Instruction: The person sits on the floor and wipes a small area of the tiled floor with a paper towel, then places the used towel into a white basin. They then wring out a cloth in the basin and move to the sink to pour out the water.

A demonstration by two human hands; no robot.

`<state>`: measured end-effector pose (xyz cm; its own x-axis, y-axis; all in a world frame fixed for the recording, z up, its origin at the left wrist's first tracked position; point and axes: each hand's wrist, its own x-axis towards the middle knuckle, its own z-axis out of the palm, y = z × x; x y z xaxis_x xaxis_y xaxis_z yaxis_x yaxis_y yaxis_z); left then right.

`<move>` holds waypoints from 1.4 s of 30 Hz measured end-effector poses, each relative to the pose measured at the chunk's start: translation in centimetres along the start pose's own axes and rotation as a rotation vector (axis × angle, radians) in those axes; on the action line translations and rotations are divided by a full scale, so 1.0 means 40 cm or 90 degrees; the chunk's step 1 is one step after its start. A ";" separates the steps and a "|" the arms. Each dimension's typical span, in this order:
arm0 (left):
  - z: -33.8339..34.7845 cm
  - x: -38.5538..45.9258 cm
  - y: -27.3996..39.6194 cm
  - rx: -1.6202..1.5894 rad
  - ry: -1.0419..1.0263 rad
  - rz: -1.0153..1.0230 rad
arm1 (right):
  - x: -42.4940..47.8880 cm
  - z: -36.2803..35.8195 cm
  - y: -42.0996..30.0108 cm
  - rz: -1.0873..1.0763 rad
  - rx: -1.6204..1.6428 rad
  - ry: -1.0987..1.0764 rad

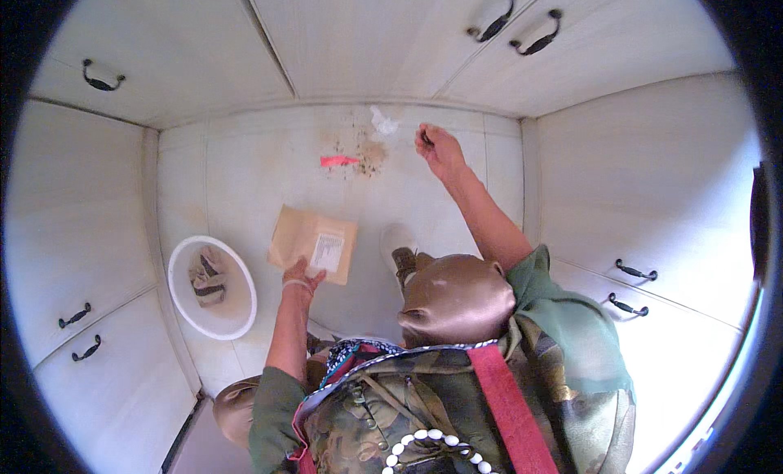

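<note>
My left hand (304,278) grips the lower edge of a brown paper envelope or packet (296,232) that bears a white printed label. Further off to the right, my right hand (439,149) is closed with a small dark thing between its fingers; what it is I cannot tell. Left of that hand a crumpled white piece of tissue or thin plastic (384,122) lies on the floor. A red strip (338,161) lies beside scattered dark crumbs and a brownish patch of dirt (369,156), between the envelope and the cabinets.
At the left stands a white plastic bin (175,284) with cloth-like brown and dark items inside. Pale cabinets with dark handles (101,83) enclose the floor at the front, left and right. My shoe (400,254) and knee (456,297) are near the middle.
</note>
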<state>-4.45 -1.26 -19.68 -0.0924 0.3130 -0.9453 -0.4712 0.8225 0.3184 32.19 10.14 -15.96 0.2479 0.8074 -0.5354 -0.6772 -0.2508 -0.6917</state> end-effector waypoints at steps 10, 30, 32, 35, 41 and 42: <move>-0.112 -0.039 -0.108 -0.078 -0.099 -0.020 | -0.303 0.103 -0.310 -0.134 -0.051 -0.071; -0.158 -0.057 -0.111 -0.145 -0.185 0.039 | -0.863 0.467 -0.621 -0.703 -0.464 -0.114; -0.174 -0.033 -0.125 -0.152 -0.203 0.066 | -0.838 0.466 -0.611 -0.719 -0.471 -0.107; -0.126 -0.068 -0.143 -0.101 -0.207 0.085 | -0.717 0.390 -0.638 -0.745 -0.488 -0.045; -0.211 0.037 -0.100 -0.135 -0.232 -0.010 | -0.348 0.264 -0.581 -0.478 -0.569 0.067; -0.176 -0.010 -0.135 -0.123 -0.223 0.000 | -0.305 0.196 -0.581 -0.500 -0.562 0.070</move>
<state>-8.03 -9.16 -21.53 0.1962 0.4829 -0.8534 -0.6309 0.7284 0.2672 39.49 10.30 10.46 0.4702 0.8649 0.1756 0.3886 -0.0242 -0.9211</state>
